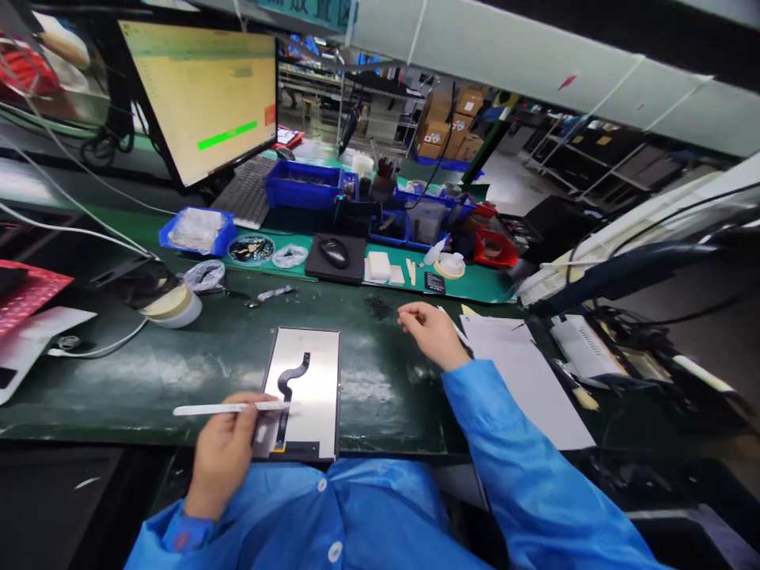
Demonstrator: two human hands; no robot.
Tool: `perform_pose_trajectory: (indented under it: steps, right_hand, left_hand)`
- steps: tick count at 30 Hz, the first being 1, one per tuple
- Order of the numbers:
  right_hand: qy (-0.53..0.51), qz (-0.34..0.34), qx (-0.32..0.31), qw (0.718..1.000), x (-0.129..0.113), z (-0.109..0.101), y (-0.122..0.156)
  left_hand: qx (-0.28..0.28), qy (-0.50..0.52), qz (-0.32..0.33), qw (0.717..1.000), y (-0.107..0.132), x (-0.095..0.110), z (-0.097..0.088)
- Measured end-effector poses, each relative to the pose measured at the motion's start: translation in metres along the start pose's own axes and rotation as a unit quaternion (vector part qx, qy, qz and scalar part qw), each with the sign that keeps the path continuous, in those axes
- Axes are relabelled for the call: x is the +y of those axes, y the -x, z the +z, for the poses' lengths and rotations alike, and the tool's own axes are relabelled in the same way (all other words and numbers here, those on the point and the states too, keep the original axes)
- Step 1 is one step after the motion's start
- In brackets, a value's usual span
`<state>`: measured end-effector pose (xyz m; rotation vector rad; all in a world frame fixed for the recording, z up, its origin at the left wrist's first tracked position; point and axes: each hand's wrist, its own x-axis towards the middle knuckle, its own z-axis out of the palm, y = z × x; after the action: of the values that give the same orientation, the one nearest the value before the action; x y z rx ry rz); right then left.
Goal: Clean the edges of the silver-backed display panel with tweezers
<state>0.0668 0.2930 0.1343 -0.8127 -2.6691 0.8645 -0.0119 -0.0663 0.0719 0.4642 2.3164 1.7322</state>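
Note:
A flat rectangular display panel (314,372) with a black flex cable on its back lies on the green bench in front of me. My left hand (222,455) rests at the panel's near left corner, fingers closed on a thin white stick tool (229,408) held level, its tip over the panel. My right hand (431,332) hovers over the bench to the right of the panel, fingers loosely curled and pinched together; what they hold, if anything, is too small to make out. Both arms wear blue sleeves.
White paper sheets (522,380) lie right of my right hand. A tape roll (172,305), tweezers (270,294), a mouse on a black pad (334,252), blue bins (302,184), a keyboard and a monitor (202,95) stand behind. Cables and equipment crowd the right side.

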Motion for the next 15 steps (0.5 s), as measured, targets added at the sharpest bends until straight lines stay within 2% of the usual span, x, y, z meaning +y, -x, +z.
perform_pose_trajectory:
  steps: [1,3,4,6,7,9,11,13,15]
  right_hand:
    - [-0.026,-0.02,-0.018,0.999,-0.008,-0.002,0.02]
    - [-0.096,-0.143,-0.069,0.983,-0.024,-0.008,0.058]
    - [-0.1,-0.208,-0.081,0.97,-0.031,-0.012,0.073]
    - [-0.086,-0.294,-0.065,0.95,-0.042,-0.016,0.096]
    - [-0.075,-0.301,-0.057,0.949,-0.045,-0.016,0.103]
    - [-0.079,-0.246,-0.078,0.963,-0.044,-0.011,0.116]
    - [-0.142,-0.162,-0.158,0.964,-0.039,0.002,0.128]
    - [-0.223,-0.104,-0.231,0.941,-0.034,0.018,0.142]
    - [-0.278,-0.066,-0.26,0.922,-0.029,0.032,0.154]
  left_hand:
    - [-0.068,-0.014,0.02,0.997,0.01,0.01,0.004]
    - [-0.22,-0.009,0.047,0.974,0.028,0.031,0.016]
    - [-0.278,-0.024,0.047,0.959,0.034,0.041,0.024]
    - [-0.349,-0.047,0.038,0.935,0.042,0.057,0.041]
    - [-0.371,-0.047,0.03,0.927,0.044,0.062,0.049]
    - [-0.397,-0.05,0.007,0.916,0.047,0.067,0.062]
    - [-0.408,-0.075,-0.016,0.91,0.051,0.068,0.073]
    - [-0.422,-0.123,-0.023,0.898,0.056,0.066,0.081]
    - [-0.442,-0.177,-0.016,0.879,0.06,0.064,0.087]
